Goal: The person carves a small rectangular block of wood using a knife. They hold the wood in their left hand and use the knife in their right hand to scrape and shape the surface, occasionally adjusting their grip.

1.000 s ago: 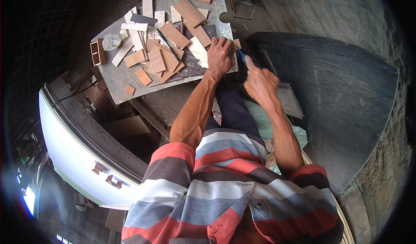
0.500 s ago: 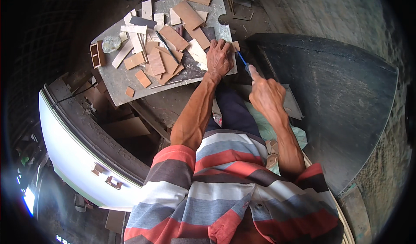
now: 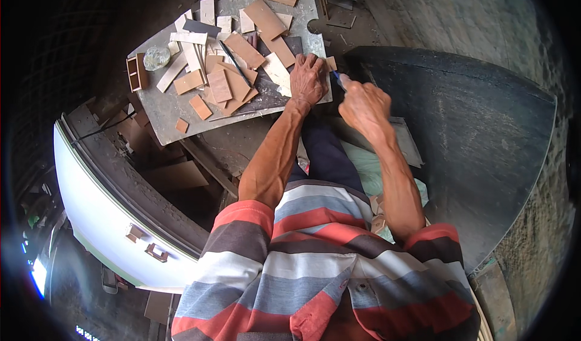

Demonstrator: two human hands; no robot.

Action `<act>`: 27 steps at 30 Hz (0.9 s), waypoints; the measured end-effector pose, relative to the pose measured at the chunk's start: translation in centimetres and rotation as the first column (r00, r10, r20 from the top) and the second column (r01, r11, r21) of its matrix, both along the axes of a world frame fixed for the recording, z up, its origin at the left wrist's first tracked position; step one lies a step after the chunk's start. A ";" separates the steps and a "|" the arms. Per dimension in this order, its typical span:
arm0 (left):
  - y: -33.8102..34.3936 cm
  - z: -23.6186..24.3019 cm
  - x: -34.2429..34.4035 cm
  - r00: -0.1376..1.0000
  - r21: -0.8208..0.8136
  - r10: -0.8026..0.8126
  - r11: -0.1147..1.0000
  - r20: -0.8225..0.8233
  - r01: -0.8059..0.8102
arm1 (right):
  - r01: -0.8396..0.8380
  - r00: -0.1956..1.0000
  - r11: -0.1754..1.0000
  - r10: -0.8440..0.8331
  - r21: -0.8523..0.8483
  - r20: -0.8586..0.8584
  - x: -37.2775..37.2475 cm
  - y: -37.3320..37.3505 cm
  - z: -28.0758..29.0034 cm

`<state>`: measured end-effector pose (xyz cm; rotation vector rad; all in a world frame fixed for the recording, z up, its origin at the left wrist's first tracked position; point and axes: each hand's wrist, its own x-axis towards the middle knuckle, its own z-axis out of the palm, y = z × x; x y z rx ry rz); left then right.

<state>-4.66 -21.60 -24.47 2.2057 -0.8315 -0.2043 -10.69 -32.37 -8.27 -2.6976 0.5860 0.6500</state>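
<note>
My left hand (image 3: 308, 82) is closed and pressed down at the right edge of the worktable (image 3: 163, 123). A small brown wood piece (image 3: 330, 64) sticks out beyond its knuckles, and the fingers hide the rest. In my right hand (image 3: 366, 107), just off the table edge, is a slim blue tool (image 3: 336, 75) like a narrow blade. Its tip reaches the wood piece; its grip is hidden in the fist. Left of my left hand lie a pale wood sheet (image 3: 276, 75), several brown wood pieces (image 3: 245, 49) and a thin black pen-like stick (image 3: 233, 59).
A clear round dish (image 3: 157, 58) and a small wooden box frame (image 3: 137, 73) stand at the table's left. To the right leans a large dark panel (image 3: 460, 117). A curved white panel (image 3: 103, 214), with small brown pieces on it, lies lower left. Green cloth (image 3: 363, 165) lies by my leg.
My right hand has moved up and left toward the table edge with the blue tool, so less of the tool shows. My left hand has stayed in place.
</note>
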 end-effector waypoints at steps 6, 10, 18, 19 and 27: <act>0.0 0.1 -0.2 1.000 0.013 -0.001 1.000 -0.010 0.001 | -0.043 0.998 0.999 0.042 -0.004 -0.054 1.2 0.2 -0.3; 0.1 0.0 0.2 1.000 0.007 0.019 1.000 -0.013 -0.019 | -0.035 0.999 0.999 0.035 -0.016 0.005 0.7 -0.6 3.1; 0.3 0.4 0.0 0.999 0.039 0.011 0.999 -0.044 -0.010 | -0.067 0.995 0.998 0.066 -0.001 -0.079 1.1 -0.9 3.3; 0.3 0.4 0.0 0.999 0.037 0.010 0.999 -0.040 -0.009 | -0.017 0.999 1.000 0.017 -0.003 -0.031 0.7 -0.6 3.6; 0.3 0.1 0.0 0.999 0.030 0.008 1.000 -0.041 -0.006 | -0.027 1.000 1.000 0.026 -0.003 -0.014 0.5 -0.8 3.2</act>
